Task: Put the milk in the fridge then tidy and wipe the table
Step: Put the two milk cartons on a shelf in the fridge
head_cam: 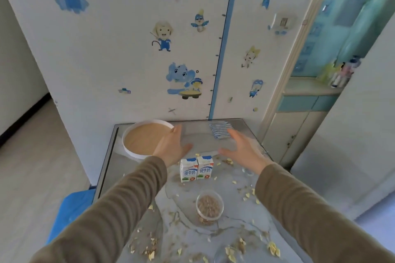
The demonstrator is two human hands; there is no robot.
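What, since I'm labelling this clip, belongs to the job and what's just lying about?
Job: milk cartons, striped cloth, scattered scraps, snack container, round tray, table.
Lying about: wall stickers, shelf figurines, blue object beside the table.

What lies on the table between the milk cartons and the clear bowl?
Nothing, in the head view: only bare table between the milk cartons and the bowl.

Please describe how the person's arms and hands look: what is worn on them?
Both arms wear long sleeves of the same olive-brown, finely ribbed knit: the left sleeve and the right sleeve end at the wrists. The left hand and the right hand are bare: no gloves, and no ring or watch is visible.
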